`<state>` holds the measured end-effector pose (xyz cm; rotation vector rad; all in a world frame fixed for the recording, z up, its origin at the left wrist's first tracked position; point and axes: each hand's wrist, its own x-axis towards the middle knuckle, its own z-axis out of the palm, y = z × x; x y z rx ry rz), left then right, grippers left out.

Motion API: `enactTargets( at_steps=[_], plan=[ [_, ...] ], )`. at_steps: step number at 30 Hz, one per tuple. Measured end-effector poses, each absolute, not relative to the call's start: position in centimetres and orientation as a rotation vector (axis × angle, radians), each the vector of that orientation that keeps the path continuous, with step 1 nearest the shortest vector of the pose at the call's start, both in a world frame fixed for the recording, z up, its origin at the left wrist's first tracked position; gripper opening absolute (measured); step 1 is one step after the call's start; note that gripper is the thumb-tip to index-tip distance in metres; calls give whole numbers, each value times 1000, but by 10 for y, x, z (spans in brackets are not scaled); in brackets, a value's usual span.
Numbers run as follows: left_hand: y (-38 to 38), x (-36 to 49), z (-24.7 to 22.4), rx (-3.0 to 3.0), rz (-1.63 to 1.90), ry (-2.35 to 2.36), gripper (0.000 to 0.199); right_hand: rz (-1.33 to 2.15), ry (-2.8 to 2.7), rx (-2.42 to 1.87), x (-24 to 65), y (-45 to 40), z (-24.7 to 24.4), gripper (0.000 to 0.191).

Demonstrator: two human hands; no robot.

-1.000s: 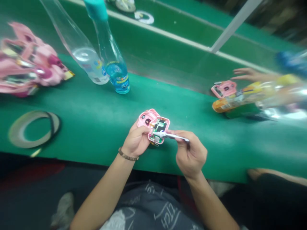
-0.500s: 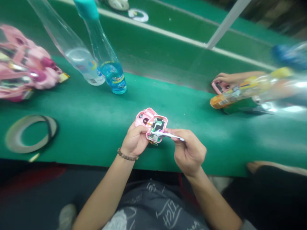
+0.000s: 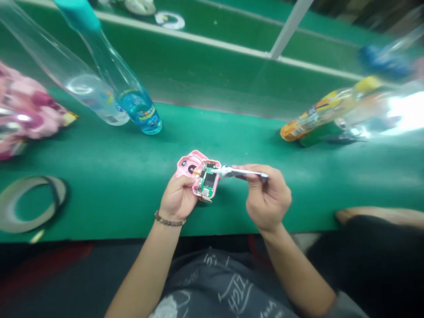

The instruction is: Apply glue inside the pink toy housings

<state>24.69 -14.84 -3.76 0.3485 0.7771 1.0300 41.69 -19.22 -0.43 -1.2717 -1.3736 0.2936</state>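
Clenching a pink casing [image 3: 185, 165] in the left grip [image 3: 178, 197] at mid-frame over the worktop [image 3: 99, 176], the person pinches a white tool [image 3: 243, 172] in the right grip [image 3: 267, 197]. Its tip meets the casing's green board [image 3: 207, 181], though contact is hard to make out. Fingers hide the casing's underside. Glare blurs the bottles [image 3: 314, 115] at upper right; a pink heap [image 3: 23, 110] is cut off at left.

green workbench [image 3: 238, 132]: tape roll [image 3: 58, 194], two clear bottles [image 3: 99, 104], orange-label bottle [image 3: 318, 112], pink plastic casings [image 3: 23, 110]
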Motion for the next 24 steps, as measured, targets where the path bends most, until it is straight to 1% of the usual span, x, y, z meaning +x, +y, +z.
enactTargets(
  at_steps=[2, 7, 15, 24],
  plan=[
    [-149, 247, -38, 346, 1035, 767, 54, 330, -1333, -1264, 414, -190, -13, 20],
    [-149, 247, -40, 321, 1063, 753, 55, 333, -1315, -1254, 408, -185, -28, 22],
    [-149, 249, -42, 313, 1098, 718, 65, 287, -1436, -1246, 407, -177, -25, 24],
    [-150, 249, -45, 356, 1087, 691, 70, 200, -1505, -1220, 405, -177, -21, 31]
  ],
)
